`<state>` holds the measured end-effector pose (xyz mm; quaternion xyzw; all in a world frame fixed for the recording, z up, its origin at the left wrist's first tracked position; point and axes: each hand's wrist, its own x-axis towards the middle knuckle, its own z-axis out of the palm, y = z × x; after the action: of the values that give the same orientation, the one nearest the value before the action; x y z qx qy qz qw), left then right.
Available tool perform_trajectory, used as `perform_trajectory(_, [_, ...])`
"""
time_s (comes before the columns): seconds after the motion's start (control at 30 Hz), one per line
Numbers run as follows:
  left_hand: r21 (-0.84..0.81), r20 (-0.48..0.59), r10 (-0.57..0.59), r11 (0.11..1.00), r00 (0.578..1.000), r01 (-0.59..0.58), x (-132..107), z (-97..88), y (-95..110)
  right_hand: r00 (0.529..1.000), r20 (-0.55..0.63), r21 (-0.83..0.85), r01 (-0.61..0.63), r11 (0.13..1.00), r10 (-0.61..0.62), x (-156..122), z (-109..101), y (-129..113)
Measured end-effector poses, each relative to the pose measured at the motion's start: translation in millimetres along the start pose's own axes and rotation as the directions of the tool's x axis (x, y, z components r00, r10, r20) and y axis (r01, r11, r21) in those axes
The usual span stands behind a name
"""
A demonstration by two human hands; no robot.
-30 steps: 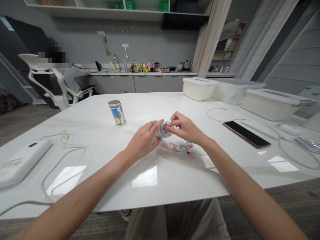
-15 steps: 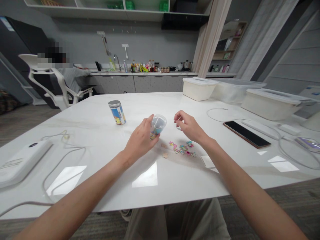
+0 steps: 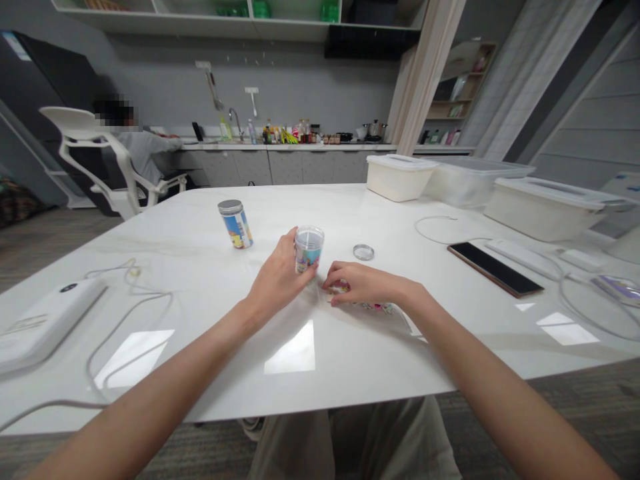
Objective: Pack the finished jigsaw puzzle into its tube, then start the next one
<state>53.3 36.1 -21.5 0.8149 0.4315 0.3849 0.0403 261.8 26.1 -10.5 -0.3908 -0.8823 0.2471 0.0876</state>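
My left hand (image 3: 280, 270) is wrapped round a clear open jar (image 3: 309, 249) with a colourful printed label, standing nearly upright at the middle of the table. To its right my right hand (image 3: 363, 283) reaches down to the tabletop, fingers curled round some small jigsaw pieces (image 3: 343, 288). More coloured pieces (image 3: 384, 308) lie partly hidden under that hand. A round silver-rimmed lid (image 3: 363, 252) lies on the table just beyond my right hand. Further left stands a second jar (image 3: 236, 225) with a similar label and its silver lid on.
On the white table (image 3: 210, 360), a white power device (image 3: 50, 320) and cables lie at left. A dark phone (image 3: 494, 268) and a thin cable are at right, with lidded plastic boxes (image 3: 547, 208) behind. A person (image 3: 150, 157) sits in a white chair beyond.
My right hand has let go of the lid, which now rests on the table, and has moved down and left onto the pieces. The jar has shifted slightly left and stands straighter.
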Motion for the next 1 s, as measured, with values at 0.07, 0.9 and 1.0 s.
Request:
perform_trajectory(0.07, [-0.004,0.009,-0.014,1.000,1.000,0.014,0.2,-0.2,0.1,1.000,-0.014,0.016,-0.013,1.000,0.014,-0.3,-1.4,-2.0])
perform_trajectory(0.9, [0.070,0.036,0.190,0.979,0.981,-0.192,-0.7,-1.2,4.6,0.566,-0.815,0.165,0.429,0.888,-0.122,-3.0,-19.6,-20.8])
perform_trajectory(1.0, [0.093,0.059,0.237,0.966,0.970,-0.241,-1.4,-1.1,7.6,0.504,-0.847,0.040,0.380,0.924,-0.171,-0.2,-16.4,-19.5])
